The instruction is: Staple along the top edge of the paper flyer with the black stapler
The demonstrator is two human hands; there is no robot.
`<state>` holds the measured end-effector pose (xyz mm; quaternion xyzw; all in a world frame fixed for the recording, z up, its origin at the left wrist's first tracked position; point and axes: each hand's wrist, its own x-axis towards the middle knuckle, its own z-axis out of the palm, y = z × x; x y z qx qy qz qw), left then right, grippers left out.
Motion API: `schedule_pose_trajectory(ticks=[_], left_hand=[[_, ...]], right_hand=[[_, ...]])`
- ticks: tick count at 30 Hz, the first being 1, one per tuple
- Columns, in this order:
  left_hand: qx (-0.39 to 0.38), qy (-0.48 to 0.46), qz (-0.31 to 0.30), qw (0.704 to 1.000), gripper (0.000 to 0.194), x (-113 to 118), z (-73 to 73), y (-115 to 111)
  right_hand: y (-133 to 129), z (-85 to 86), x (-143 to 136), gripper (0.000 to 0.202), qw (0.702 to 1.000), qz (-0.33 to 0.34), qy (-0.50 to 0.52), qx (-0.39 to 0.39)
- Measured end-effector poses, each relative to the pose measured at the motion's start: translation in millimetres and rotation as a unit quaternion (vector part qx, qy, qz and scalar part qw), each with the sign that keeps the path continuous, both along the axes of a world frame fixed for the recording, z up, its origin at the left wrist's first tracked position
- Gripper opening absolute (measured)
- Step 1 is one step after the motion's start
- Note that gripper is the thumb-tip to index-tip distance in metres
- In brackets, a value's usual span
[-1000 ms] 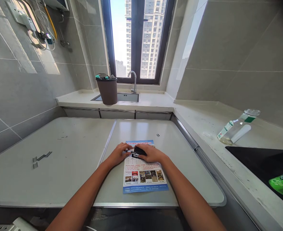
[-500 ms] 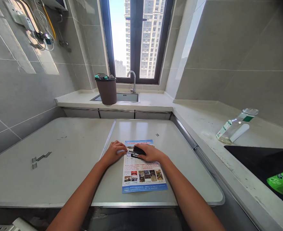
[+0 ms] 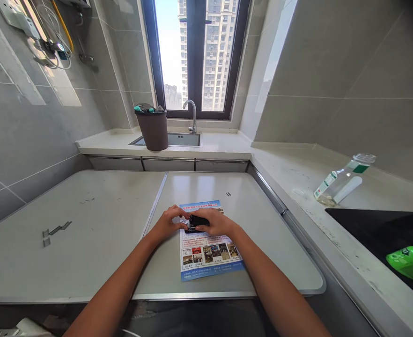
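Observation:
A black stapler (image 3: 195,223) is held above a printed flyer (image 3: 211,270) with blue borders and small photos. My right hand (image 3: 215,222) is closed around the stapler's right side. At its left end, the thumb and fingers of my left hand (image 3: 171,224) are closed in a pinch on the front of the stapler. My fingers cover part of the stapler, and both hands and the stapler cover the flyer's upper part. Grey staple strips (image 3: 55,230) lie on the white board far to the left. Two small staple pieces (image 3: 228,194) lie beyond the flyer.
The white board (image 3: 97,267) has a seam left of the flyer. Behind it, a brown bin (image 3: 152,131) stands by the sink (image 3: 183,140) and faucet (image 3: 194,114). On the right counter are a clear bottle (image 3: 343,180) and a green pack (image 3: 410,263) on a black surface.
The stapler's top and base, apart before, now look closer together. My left hand has moved onto its front end. The flyer has turned slightly, and the view has shifted a little.

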<state>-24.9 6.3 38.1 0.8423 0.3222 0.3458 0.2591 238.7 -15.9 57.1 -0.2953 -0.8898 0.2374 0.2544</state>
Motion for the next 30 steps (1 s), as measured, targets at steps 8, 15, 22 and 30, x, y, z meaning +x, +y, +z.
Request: schedule_pose_trajectory(ticks=[8,15,22,30], left_hand=[[-0.010,-0.023,-0.004,1.000,0.030,6,-2.8,-2],[0.043,0.048,0.024,0.998,0.031,7,-10.4,2],[0.043,0.055,0.063,0.996,0.018,7,-11.2,5],[0.062,0.157,0.084,0.982,0.035,2,-23.7,7]], right_hand=[[-8,0.7,-18,0.045,0.999,-0.012,-0.041,0.014],[-4,-5.8,-14,0.047,0.997,-0.048,-0.065,-0.010],[1,-5.7,-10,0.046,0.995,-0.090,-0.047,-0.014],[23,-1.9,37,0.039,0.944,-0.330,-0.015,0.018]])
